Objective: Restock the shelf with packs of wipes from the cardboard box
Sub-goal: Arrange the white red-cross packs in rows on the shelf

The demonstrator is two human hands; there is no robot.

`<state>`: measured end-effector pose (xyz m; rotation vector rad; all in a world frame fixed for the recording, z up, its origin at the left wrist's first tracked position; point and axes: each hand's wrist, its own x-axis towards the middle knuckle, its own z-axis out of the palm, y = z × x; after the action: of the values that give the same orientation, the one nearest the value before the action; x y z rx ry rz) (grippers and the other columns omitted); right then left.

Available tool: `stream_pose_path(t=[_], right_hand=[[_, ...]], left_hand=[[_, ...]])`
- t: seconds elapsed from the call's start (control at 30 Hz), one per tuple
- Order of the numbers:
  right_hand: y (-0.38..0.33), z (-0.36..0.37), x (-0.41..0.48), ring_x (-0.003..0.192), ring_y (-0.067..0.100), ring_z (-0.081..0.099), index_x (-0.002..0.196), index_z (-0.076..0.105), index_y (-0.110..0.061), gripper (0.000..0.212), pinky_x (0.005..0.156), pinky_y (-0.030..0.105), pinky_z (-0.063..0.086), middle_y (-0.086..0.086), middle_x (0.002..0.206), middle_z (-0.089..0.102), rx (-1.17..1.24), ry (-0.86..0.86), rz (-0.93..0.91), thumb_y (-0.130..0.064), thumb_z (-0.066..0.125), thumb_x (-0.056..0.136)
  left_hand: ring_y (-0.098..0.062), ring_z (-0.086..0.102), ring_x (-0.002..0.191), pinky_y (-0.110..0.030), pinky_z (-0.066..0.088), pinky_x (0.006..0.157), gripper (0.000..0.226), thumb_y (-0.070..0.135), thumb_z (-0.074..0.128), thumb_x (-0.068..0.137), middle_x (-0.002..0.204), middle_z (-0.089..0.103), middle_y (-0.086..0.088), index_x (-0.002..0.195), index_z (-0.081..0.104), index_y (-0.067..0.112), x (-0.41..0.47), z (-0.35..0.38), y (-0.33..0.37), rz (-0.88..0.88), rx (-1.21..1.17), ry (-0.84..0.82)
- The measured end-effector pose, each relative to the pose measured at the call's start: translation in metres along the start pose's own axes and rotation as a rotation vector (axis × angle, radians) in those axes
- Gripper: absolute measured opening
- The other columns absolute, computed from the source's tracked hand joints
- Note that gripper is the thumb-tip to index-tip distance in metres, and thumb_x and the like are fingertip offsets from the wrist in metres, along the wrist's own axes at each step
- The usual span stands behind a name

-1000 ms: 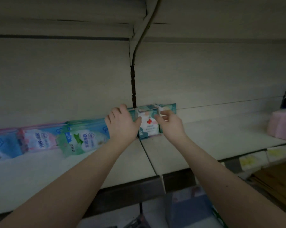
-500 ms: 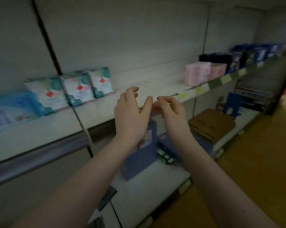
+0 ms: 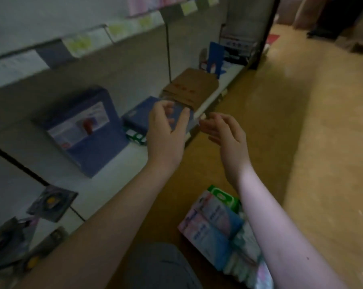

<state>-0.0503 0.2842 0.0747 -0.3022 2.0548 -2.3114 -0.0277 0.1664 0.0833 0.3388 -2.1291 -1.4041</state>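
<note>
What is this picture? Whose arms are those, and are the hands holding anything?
Those are a person's own arms. The camera sits on their head, so you see what they see, looking down. The left hand and the right hand are both empty, fingers loose, out in front of a low shelf. On that shelf stands a blue box, with flat brown cardboard farther along. Down by the arms, near the floor, lie colourful packs of wipes, probably the ones to go on a shelf.
</note>
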Motion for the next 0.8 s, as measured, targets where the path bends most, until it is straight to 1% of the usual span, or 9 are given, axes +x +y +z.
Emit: stream_pose_path(t=[0.13, 0.2, 0.3, 0.4, 0.53, 0.6, 0.67, 0.73, 0.8], right_hand=[[0.04, -0.053, -0.021, 0.095, 0.019, 0.067, 0.109, 0.057, -0.013, 0.023, 0.082, 0.03, 0.049, 0.007, 0.102, 0.069, -0.04, 0.129, 0.077, -0.027, 0.042, 0.098], [0.062, -0.08, -0.033, 0.097, 0.022, 0.066, 0.109, 0.057, -0.014, 0.021, 0.078, 0.026, 0.05, 0.008, 0.103, 0.068, -0.063, 0.187, 0.125, -0.025, 0.042, 0.098], [0.094, -0.113, -0.056, 0.1, 0.025, 0.064, 0.104, 0.058, -0.02, 0.015, 0.082, 0.03, 0.05, 0.008, 0.104, 0.067, -0.099, 0.272, 0.203, -0.027, 0.049, 0.095], [0.12, -0.138, -0.079, 0.105, 0.024, 0.061, 0.097, 0.058, -0.032, 0.009, 0.092, 0.038, 0.048, 0.01, 0.111, 0.065, -0.178, 0.333, 0.259, -0.034, 0.052, 0.09], [0.139, -0.161, -0.106, 0.091, 0.018, 0.063, 0.095, 0.056, -0.027, 0.015, 0.078, 0.025, 0.049, 0.009, 0.103, 0.065, -0.175, 0.394, 0.328, -0.018, 0.045, 0.097], [0.144, -0.169, -0.115, 0.086, 0.016, 0.063, 0.095, 0.055, -0.025, 0.015, 0.074, 0.023, 0.048, 0.006, 0.098, 0.065, -0.151, 0.418, 0.36, -0.016, 0.044, 0.098], [0.147, -0.174, -0.121, 0.084, 0.014, 0.063, 0.095, 0.055, -0.024, 0.015, 0.072, 0.023, 0.047, 0.004, 0.095, 0.065, -0.144, 0.434, 0.383, -0.015, 0.043, 0.098], [0.15, -0.178, -0.127, 0.083, 0.013, 0.063, 0.096, 0.055, -0.022, 0.014, 0.072, 0.023, 0.047, 0.003, 0.094, 0.065, -0.142, 0.445, 0.394, -0.014, 0.043, 0.098], [0.153, -0.184, -0.129, 0.082, 0.012, 0.063, 0.101, 0.055, -0.017, 0.013, 0.071, 0.022, 0.047, 0.003, 0.094, 0.065, -0.145, 0.447, 0.399, -0.012, 0.043, 0.098]], left_hand=[[-0.017, 0.055, 0.098, -0.031, 0.05, 0.081, 0.031, 0.039, 0.057, 0.089, 0.113, 0.049, 0.001, 0.111, 0.042, 0.024, -0.043, 0.039, -0.025, -0.074, -0.011, -0.087], [-0.015, 0.053, 0.1, -0.03, 0.049, 0.082, 0.034, 0.036, 0.061, 0.087, 0.112, 0.048, 0.002, 0.112, 0.043, 0.022, -0.066, 0.058, -0.037, -0.129, 0.009, -0.173], [-0.006, 0.05, 0.096, -0.016, 0.04, 0.069, 0.034, 0.035, 0.065, 0.085, 0.108, 0.049, 0.008, 0.11, 0.042, 0.027, -0.098, 0.081, -0.058, -0.239, 0.07, -0.354], [-0.001, 0.052, 0.083, -0.017, 0.037, 0.061, 0.031, 0.036, 0.067, 0.083, 0.096, 0.053, 0.01, 0.103, 0.045, 0.026, -0.127, 0.101, -0.087, -0.335, 0.137, -0.502], [-0.017, 0.053, 0.081, -0.027, 0.039, 0.065, 0.028, 0.034, 0.068, 0.082, 0.082, 0.05, 0.005, 0.088, 0.047, 0.018, -0.168, 0.135, -0.114, -0.358, 0.295, -0.654], [-0.021, 0.053, 0.091, -0.029, 0.041, 0.072, 0.031, 0.034, 0.067, 0.084, 0.098, 0.054, -0.002, 0.099, 0.049, 0.014, -0.187, 0.153, -0.121, -0.411, 0.349, -0.75], [-0.024, 0.053, 0.107, -0.032, 0.044, 0.082, 0.048, 0.033, 0.068, 0.083, 0.119, 0.053, -0.008, 0.119, 0.047, 0.009, -0.2, 0.167, -0.131, -0.453, 0.408, -0.787], [-0.026, 0.049, 0.118, -0.037, 0.046, 0.092, 0.062, 0.027, 0.071, 0.081, 0.132, 0.047, -0.01, 0.131, 0.039, 0.008, -0.211, 0.177, -0.14, -0.47, 0.46, -0.755], [-0.026, 0.047, 0.121, -0.038, 0.046, 0.096, 0.064, 0.02, 0.072, 0.079, 0.134, 0.045, -0.01, 0.132, 0.037, 0.009, -0.217, 0.183, -0.147, -0.481, 0.486, -0.716]])
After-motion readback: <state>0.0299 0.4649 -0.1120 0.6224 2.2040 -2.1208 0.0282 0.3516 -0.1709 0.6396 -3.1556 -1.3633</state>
